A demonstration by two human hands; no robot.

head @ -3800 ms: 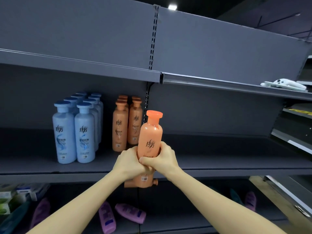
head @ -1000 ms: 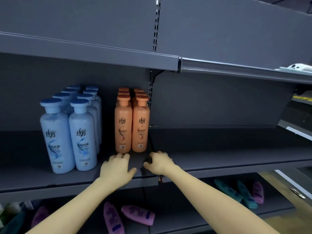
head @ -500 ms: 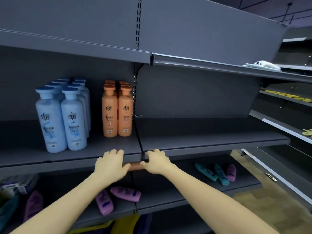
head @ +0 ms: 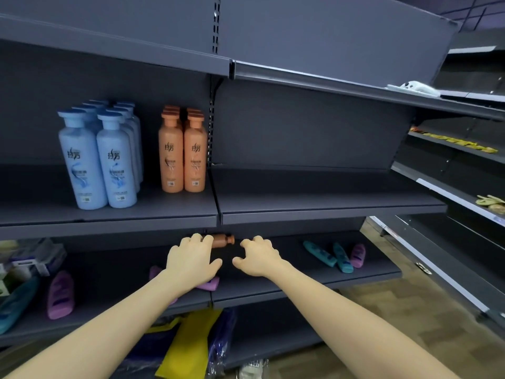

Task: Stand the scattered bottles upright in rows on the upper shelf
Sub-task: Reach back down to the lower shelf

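Blue bottles [head: 101, 162] and orange bottles [head: 181, 157] stand upright in rows on the left half of the upper shelf [head: 328, 203]. One orange bottle [head: 222, 240] lies on its side at the back of the lower shelf [head: 300, 283], cap pointing right. My left hand [head: 191, 261] is spread over its body, fingertips at the bottle. My right hand [head: 258, 258] hovers just right of the cap, fingers loosely bent and holding nothing. Purple bottles [head: 60, 295] and teal bottles [head: 319, 253] also lie scattered on the lower shelf.
The right half of the upper shelf is bare. Yellow packages [head: 188, 343] sit on the bottom shelf. Boxes [head: 30, 258] crowd the lower shelf's far left. A white object [head: 415, 87] lies on the top shelf, and another shelving unit [head: 451, 192] stands at the right.
Both hands dropped from the upper shelf's front edge to the lower shelf. The left hand now lies over the lying orange bottle. The view has tilted downward.
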